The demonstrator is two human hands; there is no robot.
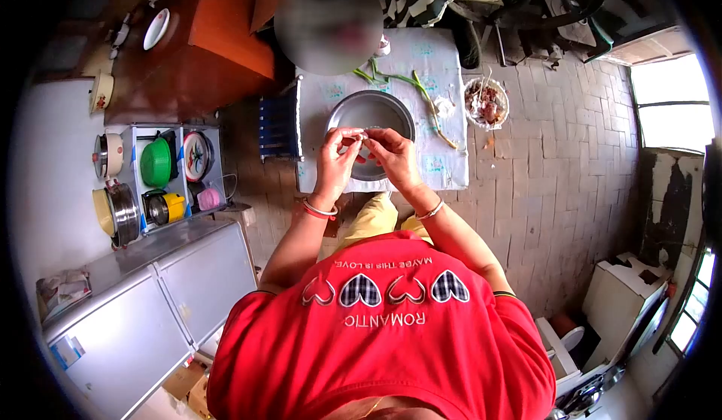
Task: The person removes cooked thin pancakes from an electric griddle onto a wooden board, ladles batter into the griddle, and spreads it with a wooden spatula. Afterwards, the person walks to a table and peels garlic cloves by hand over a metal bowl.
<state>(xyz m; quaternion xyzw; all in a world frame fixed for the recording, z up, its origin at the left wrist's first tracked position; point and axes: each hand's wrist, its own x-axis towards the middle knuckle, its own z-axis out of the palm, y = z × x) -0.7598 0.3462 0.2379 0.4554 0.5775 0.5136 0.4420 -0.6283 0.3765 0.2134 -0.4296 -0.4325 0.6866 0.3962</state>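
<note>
My left hand and my right hand meet over the near part of a grey metal basin. Both have their fingertips pinched together on a small pale piece, too small for me to tell its kind. The basin stands on a small table with a white patterned tablecloth. Long green onions lie behind and to the right of the basin. A crumpled white thing rests beside their stalks.
A lined waste bin with scraps stands on the floor right of the table. A blue stool is at its left. Farther left, a rack holds bowls and pots near a white fridge. A blurred round patch covers the table's back left.
</note>
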